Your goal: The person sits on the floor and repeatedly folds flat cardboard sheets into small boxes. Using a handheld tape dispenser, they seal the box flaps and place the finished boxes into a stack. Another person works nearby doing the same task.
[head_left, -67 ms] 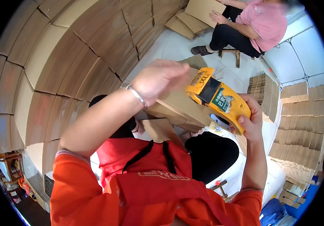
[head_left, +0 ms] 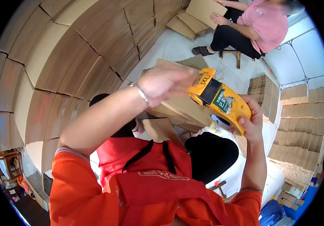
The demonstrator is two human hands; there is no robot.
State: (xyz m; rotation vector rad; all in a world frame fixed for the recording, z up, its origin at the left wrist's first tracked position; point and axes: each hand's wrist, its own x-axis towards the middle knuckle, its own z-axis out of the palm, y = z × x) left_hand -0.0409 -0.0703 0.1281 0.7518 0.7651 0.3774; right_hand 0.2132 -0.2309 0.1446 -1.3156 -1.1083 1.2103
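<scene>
In my right hand [head_left: 251, 117] is a yellow tape dispenser [head_left: 226, 103] with a dark band and a green label on its side. Fingers and thumb wrap round its rear end, and it is held up in front of my chest, tilted. My left hand [head_left: 165, 84] reaches in beside the dispenser's front end with its fingers stretched out, somewhat blurred by motion. Whether the fingertips touch the dispenser I cannot tell. Below both hands lie cardboard pieces [head_left: 186, 109], partly hidden by my arms and the dispenser.
Tall stacks of cardboard [head_left: 75, 64] rise at the left. More bundled cardboard [head_left: 297, 128] stands at the right, with a smaller bundle [head_left: 271, 94] nearer. A co-worker in a pink shirt [head_left: 265, 26] sits at the upper right, handling a cardboard sheet [head_left: 203, 11]. White tiles cover the floor.
My left hand has shifted slightly to the right and down, closer to the dispenser's front end. My right hand and the dispenser have hardly moved.
</scene>
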